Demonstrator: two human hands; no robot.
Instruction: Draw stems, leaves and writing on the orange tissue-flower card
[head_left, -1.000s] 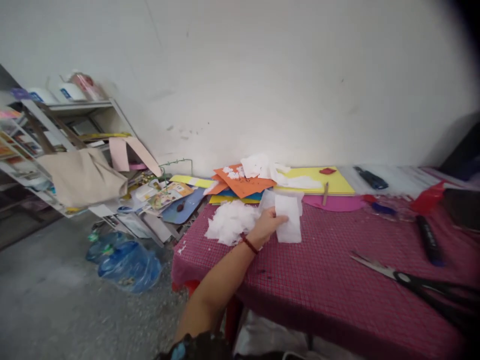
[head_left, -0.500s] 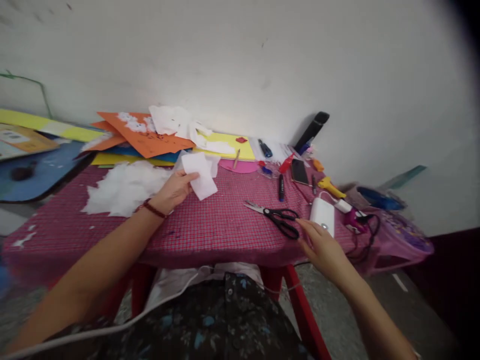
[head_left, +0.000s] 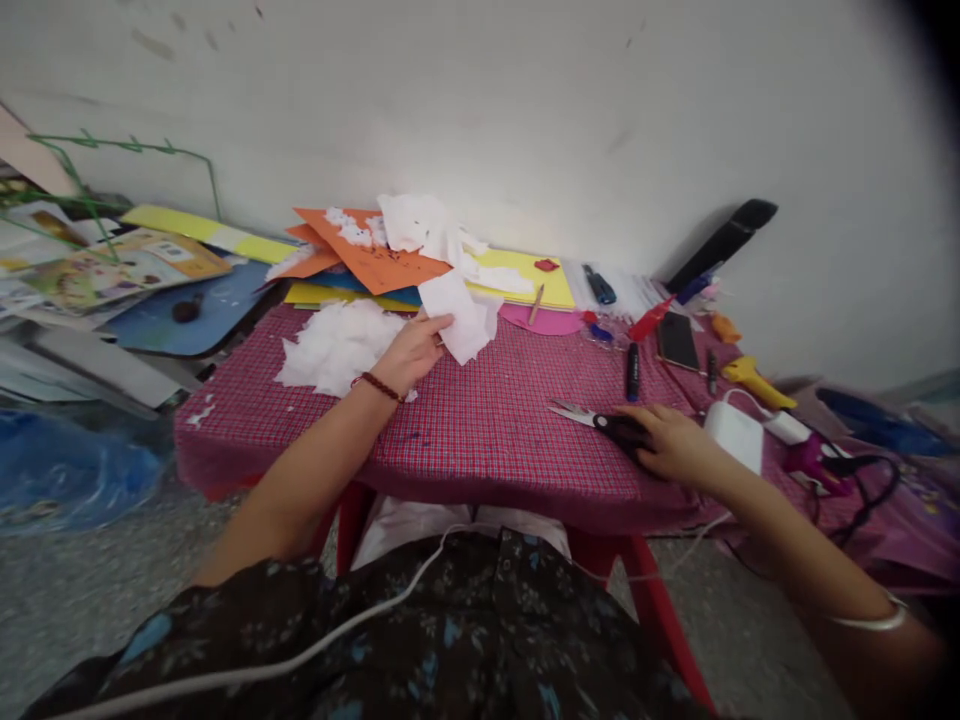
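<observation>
My left hand (head_left: 417, 350) pinches a piece of white paper (head_left: 459, 325) between thumb and fingers, raised a little above the checked cloth. Just left of it lies a pile of torn white paper or tissue (head_left: 337, 345). My right hand (head_left: 671, 440) is closed over the black handles of a pair of scissors (head_left: 581, 412). The scissors rest on the tablecloth with their blades pointing left, and the fingers partly hide the handles. A black marker (head_left: 633, 372) lies beyond the right hand, and a white box-shaped device (head_left: 735, 436) sits close to its right.
Orange sheets (head_left: 375, 255) and yellow paper (head_left: 559, 290) lie along the wall. A pencil (head_left: 536, 304), a phone (head_left: 678, 341), a yellow tool (head_left: 757, 383) and cables (head_left: 870, 480) are on the red checked tablecloth (head_left: 510, 440). A blue board (head_left: 202, 315) stands at the left.
My right hand has moved from beside the scissors' handles onto them and closed. My left hand still holds the paper. The view has swung left, so everything appears farther right.
</observation>
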